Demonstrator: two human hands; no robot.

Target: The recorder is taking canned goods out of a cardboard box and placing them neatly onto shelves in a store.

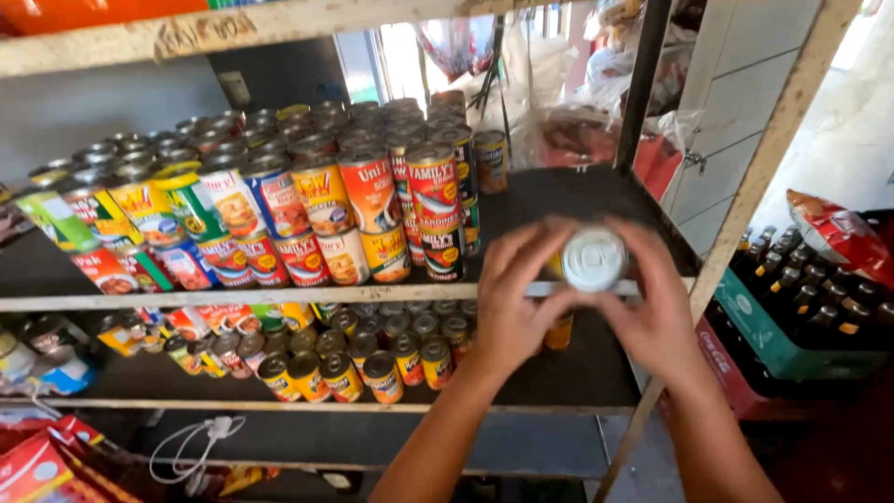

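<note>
Both of my hands hold one small tin can (593, 258) with a silver pull-tab lid, just in front of the shelf's edge. My left hand (511, 296) wraps its left side, and my right hand (652, 303) wraps its right side. The can's yellow body shows a little below my fingers. To the left, stacked tin cans (372, 200) with red, yellow and green labels fill the dark upper shelf (568, 196). More cans (363, 359) stand in rows on the lower shelf (568, 373).
A wooden shelf frame post (754, 177) slants down at the right. Beside it, a green crate (759, 326) holds several dark bottles, with a red snack bag (838, 233) above. Red packets (37, 466) and a white cable (200, 442) lie at the lower left.
</note>
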